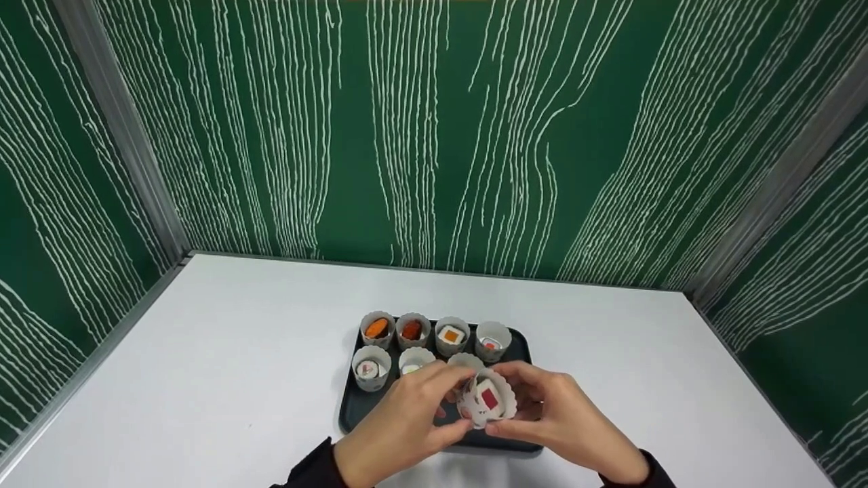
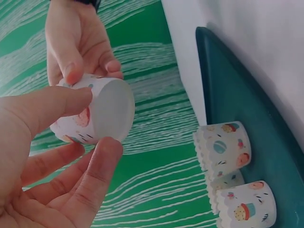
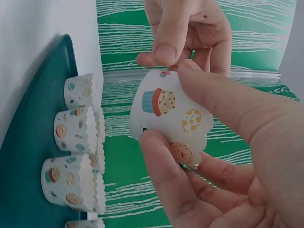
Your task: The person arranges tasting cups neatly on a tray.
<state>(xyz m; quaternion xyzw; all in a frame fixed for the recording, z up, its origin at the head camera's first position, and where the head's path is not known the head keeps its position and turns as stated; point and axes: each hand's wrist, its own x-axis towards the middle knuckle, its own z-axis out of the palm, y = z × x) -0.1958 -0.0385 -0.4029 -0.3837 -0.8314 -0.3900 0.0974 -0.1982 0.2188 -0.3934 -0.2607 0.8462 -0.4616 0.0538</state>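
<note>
Both hands, left hand (image 1: pixel 400 423) and right hand (image 1: pixel 566 420), pinch 1 paper cup (image 1: pixel 485 398) over the tray's (image 1: pixel 352 407) near edge, fingers curled around it.

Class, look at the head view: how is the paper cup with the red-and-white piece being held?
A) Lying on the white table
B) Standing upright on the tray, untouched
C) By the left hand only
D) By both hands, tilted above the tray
D: the left hand and right hand both pinch the paper cup, tilted above the dark tray.
</note>
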